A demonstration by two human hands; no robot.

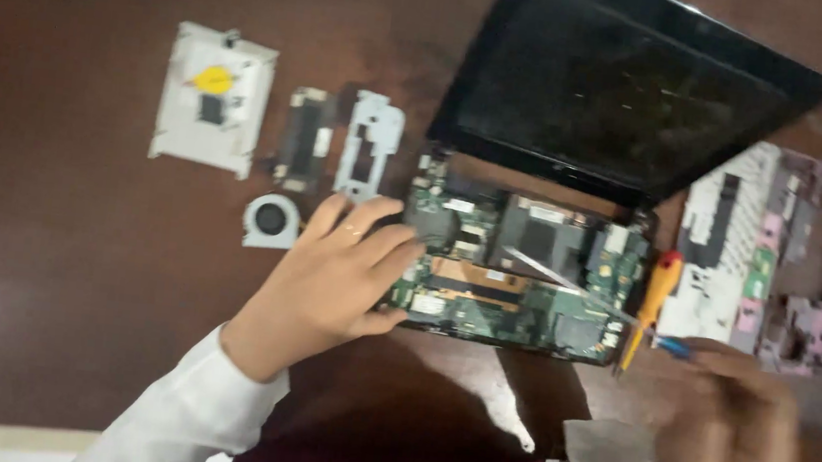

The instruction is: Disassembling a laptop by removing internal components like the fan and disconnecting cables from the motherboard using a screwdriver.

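Observation:
An opened laptop lies on a dark brown table, its green motherboard [528, 272] bare and its black screen [626, 81] tilted back. My left hand [336, 279] rests flat on the board's left edge, fingers spread. My right hand [728, 432], blurred, is closed around a thin blue-handled tool [673, 347] whose metal shaft reaches over the board. A yellow screwdriver with a red cap [653, 300] lies at the board's right edge.
Removed parts lie on the table: a silver drive bracket with a yellow sticker [211, 96], a small dark module [304, 140], a grey metal bracket [369, 147], a round fan [271, 220], and the white laptop casing [765, 255] at right.

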